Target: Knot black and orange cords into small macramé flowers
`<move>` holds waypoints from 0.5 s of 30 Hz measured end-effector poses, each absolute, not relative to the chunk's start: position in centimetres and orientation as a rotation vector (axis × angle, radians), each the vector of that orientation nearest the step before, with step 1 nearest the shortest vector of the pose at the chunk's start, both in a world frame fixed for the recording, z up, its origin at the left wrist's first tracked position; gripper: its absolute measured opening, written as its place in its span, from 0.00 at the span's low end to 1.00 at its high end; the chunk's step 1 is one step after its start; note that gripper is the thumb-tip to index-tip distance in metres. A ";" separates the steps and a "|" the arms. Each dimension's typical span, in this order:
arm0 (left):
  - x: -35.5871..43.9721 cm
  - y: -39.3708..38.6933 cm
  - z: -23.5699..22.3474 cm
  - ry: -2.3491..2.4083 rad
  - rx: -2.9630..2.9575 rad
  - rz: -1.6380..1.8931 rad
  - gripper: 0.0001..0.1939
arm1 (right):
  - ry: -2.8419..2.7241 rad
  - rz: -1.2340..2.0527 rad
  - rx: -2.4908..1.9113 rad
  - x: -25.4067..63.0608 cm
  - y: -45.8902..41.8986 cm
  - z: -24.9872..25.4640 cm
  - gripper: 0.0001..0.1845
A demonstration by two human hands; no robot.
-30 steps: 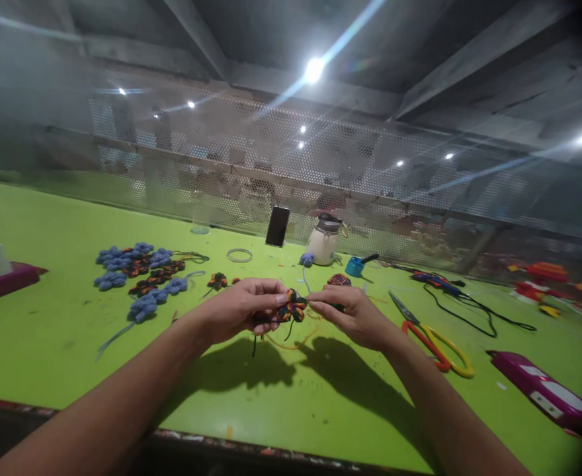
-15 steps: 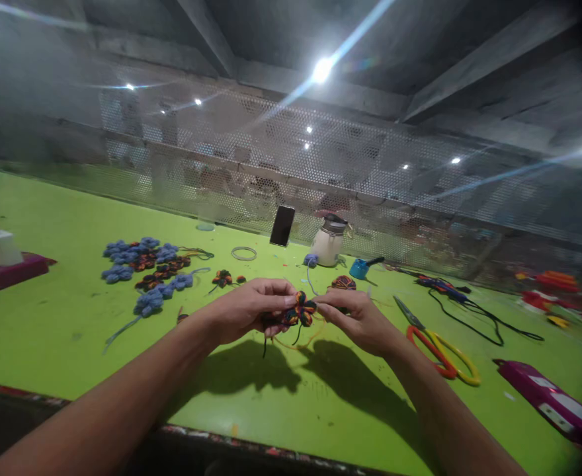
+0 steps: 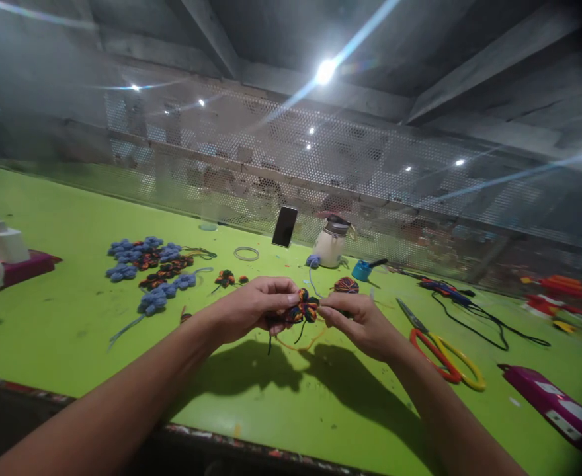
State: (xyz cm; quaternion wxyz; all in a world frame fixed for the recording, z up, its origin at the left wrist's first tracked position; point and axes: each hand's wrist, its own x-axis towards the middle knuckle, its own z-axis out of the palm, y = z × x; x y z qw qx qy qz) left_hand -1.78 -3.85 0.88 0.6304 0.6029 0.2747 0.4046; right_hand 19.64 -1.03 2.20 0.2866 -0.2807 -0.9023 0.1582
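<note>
My left hand (image 3: 270,303) is closed around a multicoloured yarn flower (image 3: 305,307), thumb on top; dark loose ends hang below it. Against the flower's right edge, my right hand (image 3: 355,316) has thumb and forefinger pinched together; what lies between those fingertips is too small to make out. An orange yarn strand (image 3: 301,348) loops beneath both hands. Just behind my right hand sits a multicoloured yarn ball (image 3: 345,285). Beyond my left hand lies another multicoloured flower (image 3: 225,277).
Blue flowers (image 3: 153,301) and multicoloured ones lie in a group at left. Scissors (image 3: 444,354) rest by my right forearm. Power strips (image 3: 551,403) stand at both sides. Farther back are a phone (image 3: 284,227), a jug (image 3: 329,246), a ring (image 3: 246,254) and a blue pot (image 3: 361,270).
The view has shifted, so the table things sit farther right in the picture. Both hands stay at the flower, which has turned slightly between them.
</note>
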 end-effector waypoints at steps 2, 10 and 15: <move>-1.8 -3.8 0.8 0.633 1.385 0.931 0.11 | -2.407 0.427 -0.762 19.7 -1.0 2.2 0.14; -1.8 -3.8 0.7 0.656 1.376 0.941 0.11 | -2.403 0.413 -0.787 19.8 -1.0 2.0 0.14; -1.9 -3.9 0.8 0.645 1.377 0.934 0.11 | -2.411 0.435 -0.792 19.7 -1.2 2.0 0.14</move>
